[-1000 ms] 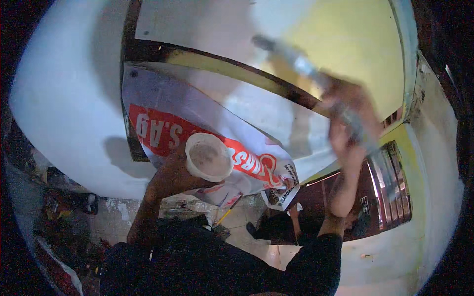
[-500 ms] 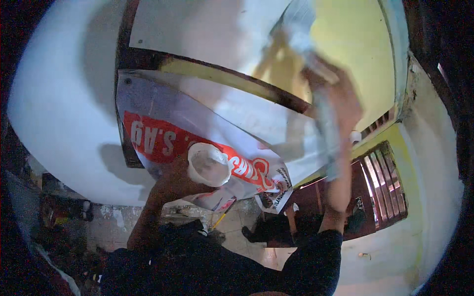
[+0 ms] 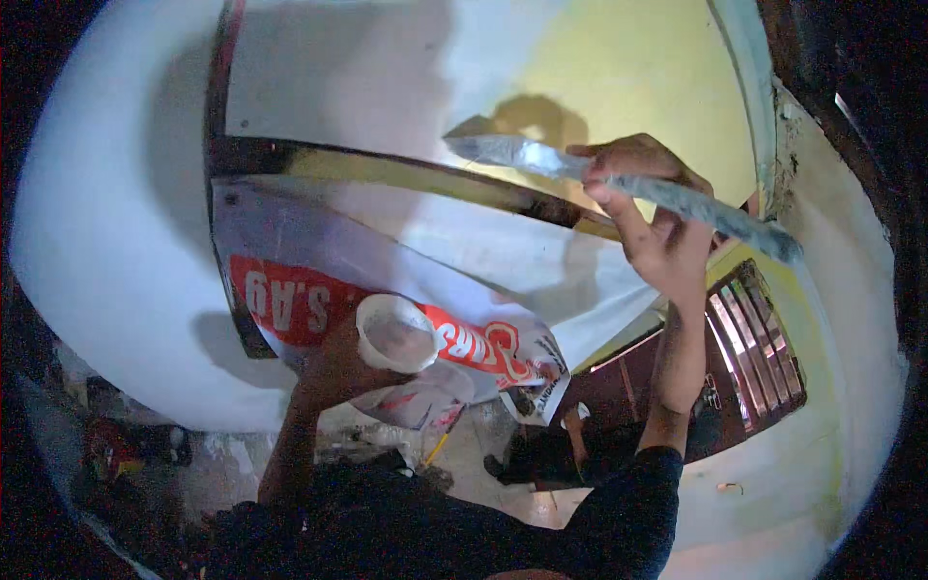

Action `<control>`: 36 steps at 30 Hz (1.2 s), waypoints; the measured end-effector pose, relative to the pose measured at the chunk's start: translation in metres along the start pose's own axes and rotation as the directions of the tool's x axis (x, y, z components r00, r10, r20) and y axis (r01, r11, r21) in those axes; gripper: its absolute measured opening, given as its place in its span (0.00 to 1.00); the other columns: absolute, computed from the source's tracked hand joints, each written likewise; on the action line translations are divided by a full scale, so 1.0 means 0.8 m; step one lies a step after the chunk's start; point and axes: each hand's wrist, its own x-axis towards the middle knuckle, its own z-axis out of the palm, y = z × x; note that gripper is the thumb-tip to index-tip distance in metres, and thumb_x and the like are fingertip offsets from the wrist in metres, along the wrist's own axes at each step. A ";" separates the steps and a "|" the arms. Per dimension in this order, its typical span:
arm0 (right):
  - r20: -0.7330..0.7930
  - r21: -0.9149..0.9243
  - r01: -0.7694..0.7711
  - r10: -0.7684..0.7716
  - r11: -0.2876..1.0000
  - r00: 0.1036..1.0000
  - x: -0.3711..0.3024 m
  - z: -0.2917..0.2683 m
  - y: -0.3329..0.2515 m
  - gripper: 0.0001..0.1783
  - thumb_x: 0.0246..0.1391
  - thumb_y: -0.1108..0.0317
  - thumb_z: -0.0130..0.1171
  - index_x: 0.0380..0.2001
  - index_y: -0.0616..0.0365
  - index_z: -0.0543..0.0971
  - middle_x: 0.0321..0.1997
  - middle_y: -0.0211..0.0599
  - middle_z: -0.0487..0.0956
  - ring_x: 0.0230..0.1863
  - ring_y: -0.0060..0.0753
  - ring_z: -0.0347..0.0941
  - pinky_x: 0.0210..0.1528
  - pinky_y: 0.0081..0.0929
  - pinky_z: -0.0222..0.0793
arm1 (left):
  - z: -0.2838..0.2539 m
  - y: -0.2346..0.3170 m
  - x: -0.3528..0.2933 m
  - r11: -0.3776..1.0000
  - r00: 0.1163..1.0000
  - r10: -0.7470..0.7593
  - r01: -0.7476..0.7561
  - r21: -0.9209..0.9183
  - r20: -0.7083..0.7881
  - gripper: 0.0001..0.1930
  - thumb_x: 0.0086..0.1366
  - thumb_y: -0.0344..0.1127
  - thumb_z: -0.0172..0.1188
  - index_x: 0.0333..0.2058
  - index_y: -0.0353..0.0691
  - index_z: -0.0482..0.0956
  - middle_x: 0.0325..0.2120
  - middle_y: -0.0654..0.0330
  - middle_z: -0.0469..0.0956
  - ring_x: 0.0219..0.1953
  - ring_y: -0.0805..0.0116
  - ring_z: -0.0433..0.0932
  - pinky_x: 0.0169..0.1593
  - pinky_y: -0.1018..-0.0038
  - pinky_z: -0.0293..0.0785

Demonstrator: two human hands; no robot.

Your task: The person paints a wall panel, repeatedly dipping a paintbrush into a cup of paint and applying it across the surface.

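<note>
My right hand [image 3: 662,208] is raised at the upper right, fingers pinched around a long-handled paintbrush [image 3: 696,205]. The brush lies nearly level, its pale, paint-smeared head pointing left in front of the half-white, half-yellow panel [image 3: 619,77]. Whether the bristles touch the panel, I cannot tell; a shadow falls beside them. Lower left, my left hand [image 3: 333,360] is closed around a white cup [image 3: 397,333], its mouth facing me. Whitish stuff, seemingly paint, shows inside. Most of the left fingers are in shade or behind the cup.
A dark wooden beam [image 3: 387,174] crosses below the panel. From it hangs a white and red printed banner [image 3: 280,300], behind the cup. A barred window [image 3: 759,343] is at the right. Below, a person in dark clothing [image 3: 541,449] appears near the tiled floor [image 3: 469,445].
The paintbrush has swung from a steep tilt to nearly level, its head now pointing left. My right hand has turned with it. The cup stays in my left hand, shifted slightly left in view.
</note>
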 end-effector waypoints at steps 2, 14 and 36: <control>-0.053 -0.221 -0.010 -0.001 0.975 0.999 0.018 -0.015 0.009 0.05 0.50 0.75 0.64 0.32 0.62 0.82 0.36 0.40 0.83 0.40 0.32 0.79 0.42 0.28 0.74 | 0.000 -0.006 -0.003 0.997 0.998 0.056 -0.055 0.057 -0.025 0.41 0.42 0.46 0.78 0.53 0.38 0.69 0.47 0.52 0.75 0.51 0.57 0.75 0.56 0.62 0.70; -0.377 -0.755 0.173 -0.633 0.633 0.676 0.163 -0.115 0.019 0.08 0.56 0.66 0.62 0.38 0.54 0.82 0.35 0.39 0.84 0.35 0.39 0.82 0.36 0.31 0.80 | 0.013 -0.034 -0.003 0.943 0.987 0.154 -0.131 0.306 -0.053 0.42 0.43 0.50 0.77 0.53 0.37 0.68 0.48 0.51 0.75 0.51 0.55 0.75 0.56 0.60 0.71; -0.324 -0.422 0.374 -0.523 0.826 0.789 0.202 -0.128 -0.005 0.07 0.59 0.76 0.56 0.41 0.61 0.77 0.45 0.39 0.78 0.45 0.32 0.77 0.42 0.28 0.80 | 0.006 0.001 -0.032 0.995 0.998 -0.004 0.011 0.104 -0.064 0.46 0.43 0.52 0.78 0.56 0.36 0.64 0.51 0.51 0.73 0.53 0.55 0.74 0.55 0.60 0.72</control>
